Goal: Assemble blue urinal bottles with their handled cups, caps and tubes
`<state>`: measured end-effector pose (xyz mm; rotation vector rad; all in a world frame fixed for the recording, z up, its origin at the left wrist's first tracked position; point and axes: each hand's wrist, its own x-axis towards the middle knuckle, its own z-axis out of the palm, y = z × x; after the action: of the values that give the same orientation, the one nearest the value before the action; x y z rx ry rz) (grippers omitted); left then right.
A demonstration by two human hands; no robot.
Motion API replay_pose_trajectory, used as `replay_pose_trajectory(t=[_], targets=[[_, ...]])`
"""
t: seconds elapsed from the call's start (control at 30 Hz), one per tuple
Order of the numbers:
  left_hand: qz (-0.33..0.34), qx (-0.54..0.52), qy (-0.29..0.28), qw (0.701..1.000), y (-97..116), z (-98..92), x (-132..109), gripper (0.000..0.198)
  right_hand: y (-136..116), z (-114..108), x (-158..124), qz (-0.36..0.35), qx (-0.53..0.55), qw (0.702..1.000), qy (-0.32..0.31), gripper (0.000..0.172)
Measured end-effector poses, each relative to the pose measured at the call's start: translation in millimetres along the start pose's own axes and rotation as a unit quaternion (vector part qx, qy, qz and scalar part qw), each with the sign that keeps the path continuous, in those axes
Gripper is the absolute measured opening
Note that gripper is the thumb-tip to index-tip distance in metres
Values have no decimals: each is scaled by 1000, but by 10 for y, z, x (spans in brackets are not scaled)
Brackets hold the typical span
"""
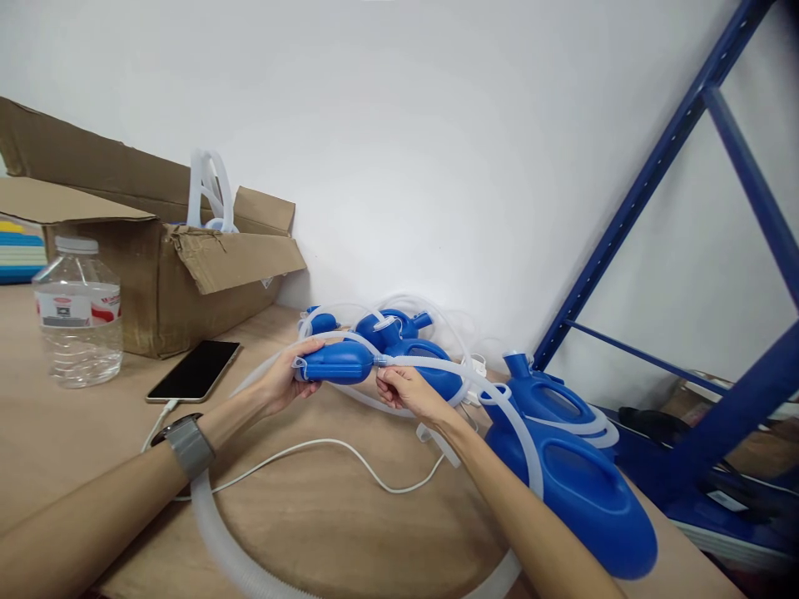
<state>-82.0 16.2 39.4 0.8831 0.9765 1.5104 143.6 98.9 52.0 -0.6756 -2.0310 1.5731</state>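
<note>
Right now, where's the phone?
In the head view, the phone lies flat on the table, on its left side, just in front of the cardboard box, right of the water bottle and left of the left hand.

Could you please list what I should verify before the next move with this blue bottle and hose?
1. Grip of left hand on blue bottle: ok.
2. Pinch of right hand on translucent hose at the bottle's neck: ok.
3. Hose seated fully on the neck: cannot tell.
4. Hose free of kinks: cannot tell, the arms hide part.
5. Charging white cable clear of the hose: not ok, they meet by the left forearm.
</note>
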Motion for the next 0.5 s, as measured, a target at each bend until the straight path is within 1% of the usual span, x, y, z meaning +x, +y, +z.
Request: replay_pose_trajectory(t=[0.07,0.13,0.27,0.33,0.4,0.47,0.5], targets=[[9,-1,-13,1000,-12,-10,1,41,0,1,-3,8,-2,1000,1,32],[8,-8,-10,1000,-25,-24,9,38,6,17,10,16,-8,1000,7,32],[-16,-26,32,999,-33,-41,33,31,-39,39,25,15,-54,998,12,38],[-20,-43,51,998,-25,-44,41,27,-114,7,-23,-4,-126,992,10,43],[-11,-70,69,995,-12,-50,48,20,-205,-67,-127,-26,-242,970,29,45],[4,-87,85,993,2,-67,60,18,-270,-170,-279,-21,-368,928,58,44],[9,-88,92,992,8,-80,70,19,-282,-222,-365,-3,-423,904,66,43]])
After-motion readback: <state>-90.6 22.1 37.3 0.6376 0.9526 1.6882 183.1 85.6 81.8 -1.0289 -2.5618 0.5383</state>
